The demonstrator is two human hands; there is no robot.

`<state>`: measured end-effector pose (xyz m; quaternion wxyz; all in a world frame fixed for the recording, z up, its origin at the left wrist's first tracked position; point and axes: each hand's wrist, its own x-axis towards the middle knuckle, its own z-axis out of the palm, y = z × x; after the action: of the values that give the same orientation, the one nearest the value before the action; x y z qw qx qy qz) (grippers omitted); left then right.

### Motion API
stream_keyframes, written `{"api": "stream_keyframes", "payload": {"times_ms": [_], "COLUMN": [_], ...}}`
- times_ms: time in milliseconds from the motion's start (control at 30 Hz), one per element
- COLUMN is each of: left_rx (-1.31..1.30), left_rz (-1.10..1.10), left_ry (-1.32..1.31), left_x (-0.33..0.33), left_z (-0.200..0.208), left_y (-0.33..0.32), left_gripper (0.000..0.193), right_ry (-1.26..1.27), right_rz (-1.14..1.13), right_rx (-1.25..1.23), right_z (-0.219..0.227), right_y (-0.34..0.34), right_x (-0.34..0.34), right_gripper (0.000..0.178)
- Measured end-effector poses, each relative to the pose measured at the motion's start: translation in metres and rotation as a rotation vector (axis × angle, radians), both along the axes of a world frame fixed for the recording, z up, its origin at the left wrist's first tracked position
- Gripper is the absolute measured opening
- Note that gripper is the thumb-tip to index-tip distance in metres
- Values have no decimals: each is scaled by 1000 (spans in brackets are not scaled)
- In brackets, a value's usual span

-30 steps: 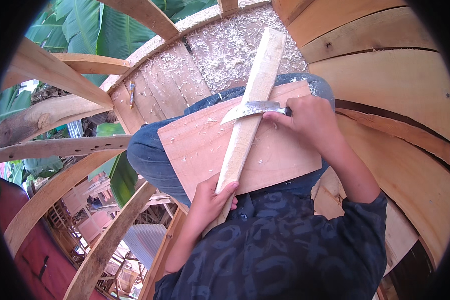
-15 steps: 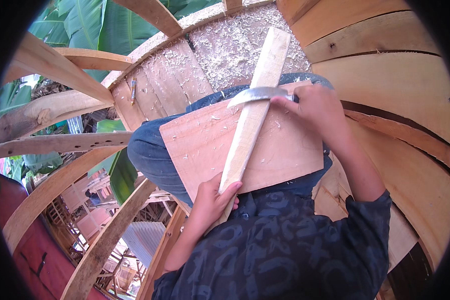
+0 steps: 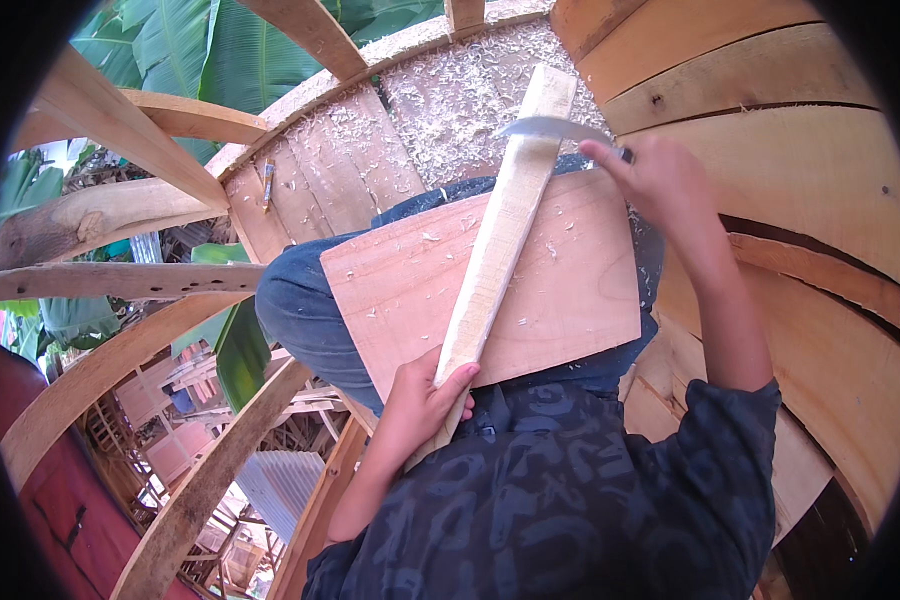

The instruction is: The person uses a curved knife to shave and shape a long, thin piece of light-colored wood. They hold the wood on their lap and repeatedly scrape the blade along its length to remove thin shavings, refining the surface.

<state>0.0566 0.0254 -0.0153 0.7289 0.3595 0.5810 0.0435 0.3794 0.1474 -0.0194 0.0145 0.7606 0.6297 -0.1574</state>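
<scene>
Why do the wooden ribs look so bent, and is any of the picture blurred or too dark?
Head view: the fisheye lens bows straight edges near the rim, so the ribs curve more than they really do; a black ring frames the picture. Soft daylight, no harsh glare. The slat and board are sharp; the blade in the right hand is a bit smeared. The left hand is crisp.

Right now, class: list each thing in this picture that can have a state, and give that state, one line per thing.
Left hand: grip closed on the near end of the wooden strip.
Right hand: grip closed on the knife handle.
Wooden strip: lying lengthwise on the board.
Curved knife: blade across the strip's far end.
Board: resting on the lap, flecked with shavings.
</scene>
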Motion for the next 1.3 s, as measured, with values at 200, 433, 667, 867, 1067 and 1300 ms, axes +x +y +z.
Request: {"api": "stream_keyframes", "payload": {"times_ms": [200, 433, 667, 867, 1067, 1300], "left_rx": [27, 57, 24, 31, 33, 237], "left_rz": [-13, -22, -2, -32, -1, -86], "left_ry": [4, 26, 4, 44, 25, 107], "left_x": [5, 7, 4, 8, 5, -12], "left_z": [1, 5, 0, 7, 6, 7], "left_y": [4, 3, 1, 3, 0, -2], "left_gripper": [26, 29, 29, 30, 31, 30], "right_ry": [28, -56, 64, -60, -54, 197], "right_rz": [248, -65, 54, 37, -140, -294], "right_rx": [51, 16, 4, -20, 30, 9], "right_z": [-23, -26, -11, -24, -22, -24], "right_y": [-27, 19, -20, 9, 39, 17], "right_x": [-33, 22, -11, 4, 39, 21], "right_gripper": [85, 86, 82, 85, 81, 76]}}
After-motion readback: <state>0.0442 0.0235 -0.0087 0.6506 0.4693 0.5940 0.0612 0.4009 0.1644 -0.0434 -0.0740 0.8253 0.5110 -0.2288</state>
